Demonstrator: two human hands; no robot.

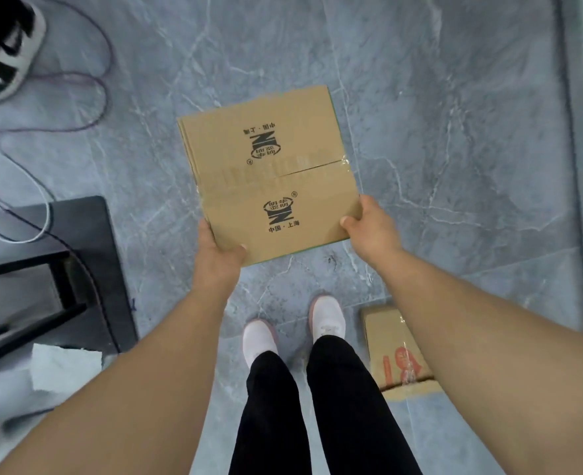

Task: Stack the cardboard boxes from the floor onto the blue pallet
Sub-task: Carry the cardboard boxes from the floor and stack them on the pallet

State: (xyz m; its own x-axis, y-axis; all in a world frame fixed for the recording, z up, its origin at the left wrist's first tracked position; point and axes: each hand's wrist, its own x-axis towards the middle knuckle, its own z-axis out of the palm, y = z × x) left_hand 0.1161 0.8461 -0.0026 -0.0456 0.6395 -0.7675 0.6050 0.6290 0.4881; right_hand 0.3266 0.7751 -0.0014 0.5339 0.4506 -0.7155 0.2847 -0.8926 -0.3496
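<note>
Gripping the near corners of a taped cardboard box [268,176], the left hand [218,253] and the right hand [369,226] each curl round its edge, thumbs lying on the printed top and the other fingers hidden underneath. Whether the box hangs just above the grey stone floor [454,114] or sits on it cannot be told from this view; it lies directly in front of the person's pale shoes [293,332].

Further out, a second cardboard box [391,341] with red markings rests on the floor beside the right foot, partly hidden by the right forearm. To the left stands a dark metal frame [43,269] on a black base, with cables [60,80] looping across the floor beyond it and someone else's black-and-white shoe [2,49] in the far corner.

No blue pallet shows anywhere here, so nothing can be counted as stacked. By my reckoning the task is at a carrying step: this box has yet to reach the pallet, and at least the red-marked one remains to be fetched.
</note>
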